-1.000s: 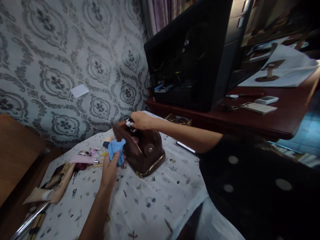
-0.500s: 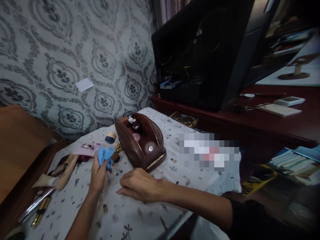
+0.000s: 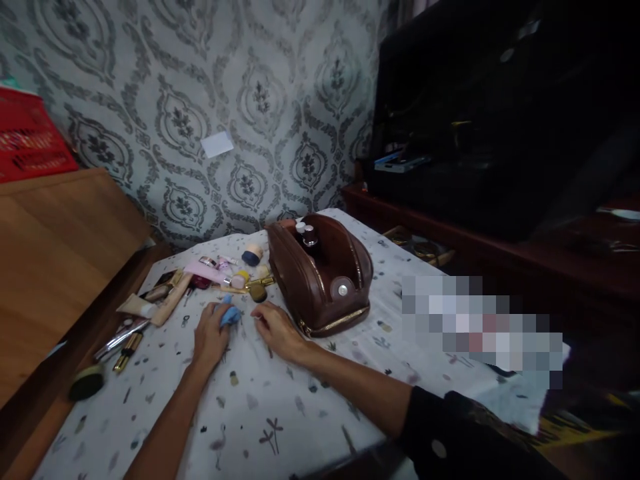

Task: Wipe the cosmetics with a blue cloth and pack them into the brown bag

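My left hand (image 3: 209,337) is closed around a crumpled light-blue cloth (image 3: 231,313) above the patterned white tablecloth. Just right of it, my right hand (image 3: 279,333) has its fingers bent together; whether something small is between them is hidden. Beside the right hand stands a brown cosmetic bag (image 3: 320,287), unzipped and gaping, with a dark bottle (image 3: 310,237) with a silvery cap inside. In front of both hands lie a round olive-lidded jar (image 3: 258,293), a gold tube (image 3: 260,283) and a jar with a dark-blue band (image 3: 252,254).
Several cosmetics lie at the left, among them a beige tube (image 3: 136,305), a silver pen-like tube (image 3: 121,339) and a dark-lidded jar (image 3: 87,383). A wooden panel (image 3: 65,247) borders the left. A large black screen (image 3: 480,133) stands at the right, above a blurred-out patch on the tablecloth.
The view has swung left and the things appear further right. My left hand has lowered the blue cloth toward the tabletop, and my two hands are nearer the olive-lidded jar.
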`<action>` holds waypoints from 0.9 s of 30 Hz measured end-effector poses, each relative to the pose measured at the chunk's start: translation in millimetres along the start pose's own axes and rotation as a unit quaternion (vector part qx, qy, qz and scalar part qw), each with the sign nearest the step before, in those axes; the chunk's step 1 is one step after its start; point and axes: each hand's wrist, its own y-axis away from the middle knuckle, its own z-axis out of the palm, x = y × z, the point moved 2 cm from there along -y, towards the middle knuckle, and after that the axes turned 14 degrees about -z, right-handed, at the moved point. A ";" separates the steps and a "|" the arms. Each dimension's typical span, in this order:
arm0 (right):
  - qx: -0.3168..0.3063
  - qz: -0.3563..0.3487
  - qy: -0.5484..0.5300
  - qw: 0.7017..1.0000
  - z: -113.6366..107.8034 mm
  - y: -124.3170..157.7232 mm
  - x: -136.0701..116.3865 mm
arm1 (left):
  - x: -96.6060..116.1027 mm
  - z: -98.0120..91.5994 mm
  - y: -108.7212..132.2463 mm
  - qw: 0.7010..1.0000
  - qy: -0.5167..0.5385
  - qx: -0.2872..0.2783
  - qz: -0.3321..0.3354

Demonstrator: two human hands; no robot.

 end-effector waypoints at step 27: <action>0.006 -0.005 -0.022 1.000 1.1 5.8 7.2 | 13.6 1.2 7.3 0.999 0.000 -0.044 0.022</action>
